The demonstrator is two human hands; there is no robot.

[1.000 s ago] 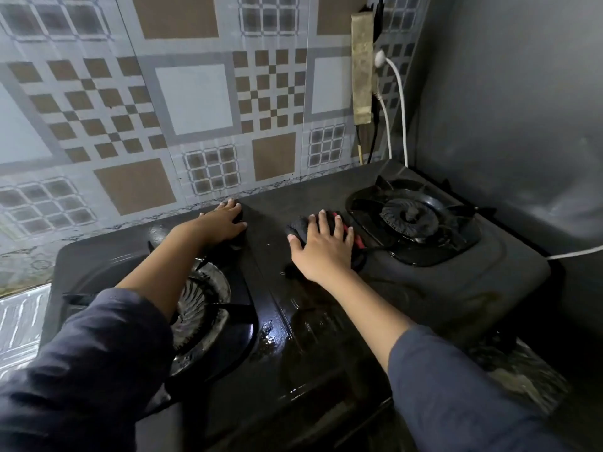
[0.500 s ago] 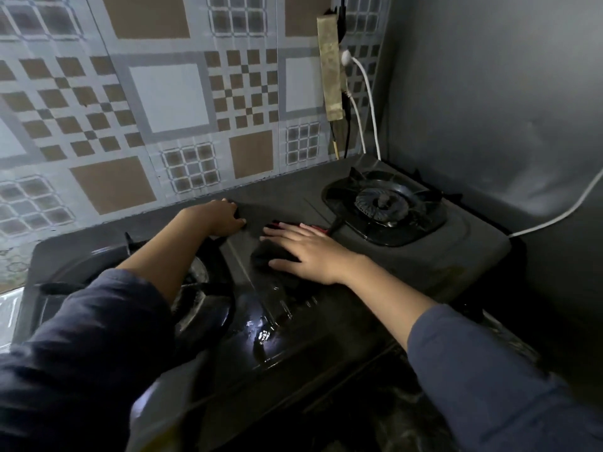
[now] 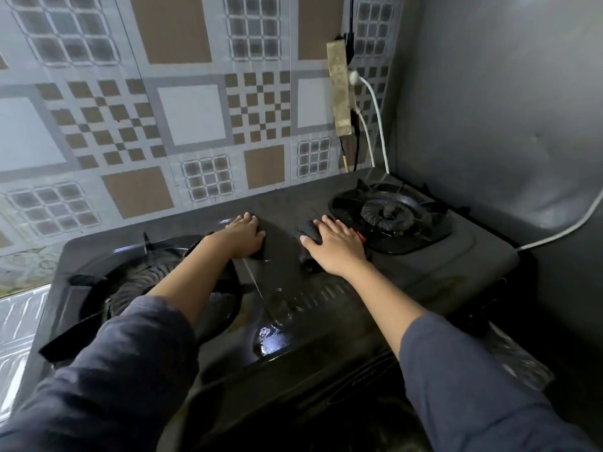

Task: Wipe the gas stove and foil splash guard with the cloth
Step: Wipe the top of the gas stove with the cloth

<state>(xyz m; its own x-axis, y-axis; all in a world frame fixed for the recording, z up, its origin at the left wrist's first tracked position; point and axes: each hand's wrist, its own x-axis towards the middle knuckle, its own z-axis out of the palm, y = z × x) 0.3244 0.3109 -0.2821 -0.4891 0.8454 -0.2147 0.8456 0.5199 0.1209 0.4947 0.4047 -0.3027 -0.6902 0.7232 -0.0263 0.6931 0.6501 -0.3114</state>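
On the dark stove (image 3: 424, 272) at mid-frame, your right hand (image 3: 336, 249) presses the cloth (image 3: 308, 230) flat; your left hand (image 3: 243, 238) rests open, empty. Next, wipe toward the right burner (image 3: 390, 213).

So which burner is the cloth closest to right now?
The right burner: the cloth under the right hand sits beside it; the left burner lies across the stove.

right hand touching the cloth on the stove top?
Touching. The head view shows the right hand pressed flat on the dark cloth, which bunches out from under the fingers on the stove top, no gap between them.
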